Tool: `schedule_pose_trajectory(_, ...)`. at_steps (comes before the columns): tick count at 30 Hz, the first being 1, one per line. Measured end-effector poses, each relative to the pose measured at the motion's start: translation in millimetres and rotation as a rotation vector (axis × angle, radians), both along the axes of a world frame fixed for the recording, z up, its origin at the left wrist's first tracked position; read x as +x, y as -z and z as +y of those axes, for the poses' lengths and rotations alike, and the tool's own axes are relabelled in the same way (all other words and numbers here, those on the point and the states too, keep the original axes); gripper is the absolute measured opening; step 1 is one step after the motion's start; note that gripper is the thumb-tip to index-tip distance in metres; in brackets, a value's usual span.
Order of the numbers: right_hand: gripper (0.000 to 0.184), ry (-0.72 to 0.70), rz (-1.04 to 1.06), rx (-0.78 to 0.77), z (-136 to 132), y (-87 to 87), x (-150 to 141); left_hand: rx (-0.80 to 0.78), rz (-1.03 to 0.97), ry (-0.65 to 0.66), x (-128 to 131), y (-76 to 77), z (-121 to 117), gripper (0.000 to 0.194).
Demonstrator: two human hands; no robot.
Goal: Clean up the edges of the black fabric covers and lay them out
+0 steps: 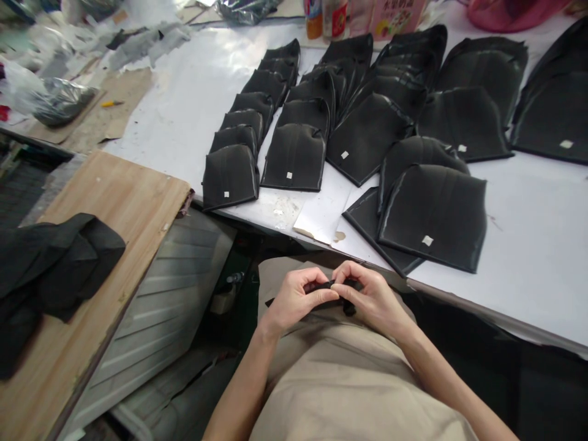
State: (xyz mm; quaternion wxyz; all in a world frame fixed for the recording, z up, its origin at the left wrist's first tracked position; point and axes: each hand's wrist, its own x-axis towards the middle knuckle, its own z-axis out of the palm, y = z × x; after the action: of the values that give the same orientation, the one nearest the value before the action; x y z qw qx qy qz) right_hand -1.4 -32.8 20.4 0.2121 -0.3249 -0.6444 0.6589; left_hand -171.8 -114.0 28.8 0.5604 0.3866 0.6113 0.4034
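Over my lap, my left hand (301, 298) and my right hand (365, 293) meet with thumbs and fingertips pinched together. Between them runs a narrow black strip (325, 286), mostly hidden by the fingers; what it belongs to I cannot make out. A dark end of it hangs below my right hand. Beyond the hands, at the near table edge, lie overlapping black fabric pieces (436, 211), the top one bearing a small white label. Further rows of similar black pieces (294, 156) lean over each other across the table.
The white table (179, 92) spans the front. At left stands a wooden board (151, 190) with black cloth (68, 263) draped on it. Bottles (334, 19) and a pink carton (399, 18) stand at the back. A yellow pen-like object (111, 103) lies near plastic bags (64, 101).
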Motion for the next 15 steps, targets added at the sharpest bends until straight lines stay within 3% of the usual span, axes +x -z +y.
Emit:
schedule_pose_trajectory(4,0.009,0.007,0.022,0.186,0.7,-0.7,-0.6,0.027,0.085,0.018,-11.7,-10.2,1.3,0.031)
schedule_pose_trajectory(8,0.023,0.078,-0.100,0.441,0.7,14.2,10.3,0.034,-0.009,-0.143,-28.9,-5.2,-9.0,0.030)
schedule_pose_trajectory(11,0.030,0.173,-0.104,0.475,-2.1,30.0,17.1,0.045,-0.051,-0.253,-37.1,1.6,-17.5,0.028)
schedule_pose_trajectory(15,0.020,0.238,-0.035,0.437,-4.8,41.6,15.7,0.054,-0.078,-0.299,-37.5,5.0,-21.1,0.027)
